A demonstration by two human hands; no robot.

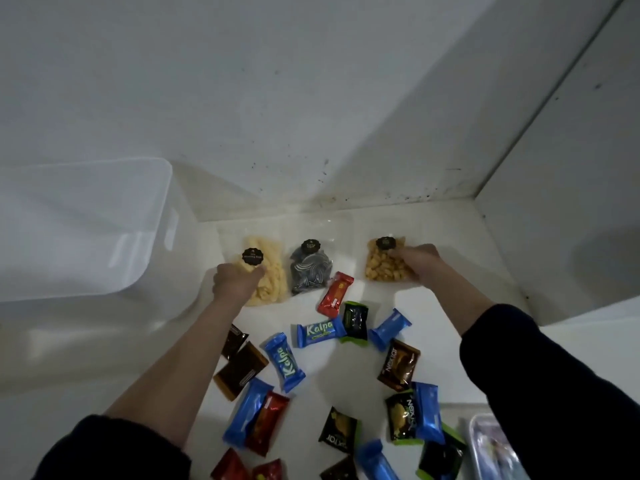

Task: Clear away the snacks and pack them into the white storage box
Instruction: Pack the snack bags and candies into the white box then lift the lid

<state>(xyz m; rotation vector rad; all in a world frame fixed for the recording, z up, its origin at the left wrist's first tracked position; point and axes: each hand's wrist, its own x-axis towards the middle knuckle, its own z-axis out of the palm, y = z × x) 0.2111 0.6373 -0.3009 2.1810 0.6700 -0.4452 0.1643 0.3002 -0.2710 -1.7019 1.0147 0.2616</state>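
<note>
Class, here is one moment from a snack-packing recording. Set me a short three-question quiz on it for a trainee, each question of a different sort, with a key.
1. True or false: the left hand is on the pale yellow snack bag.
2. Which bag lies between the two bags under the hands? A) dark striped bag B) a green bag C) a pink bag
3. Fill in: the white storage box stands to the person's ____.

Key: 1 true. 2 A. 3 left. The right hand is on the orange snack bag.
</note>
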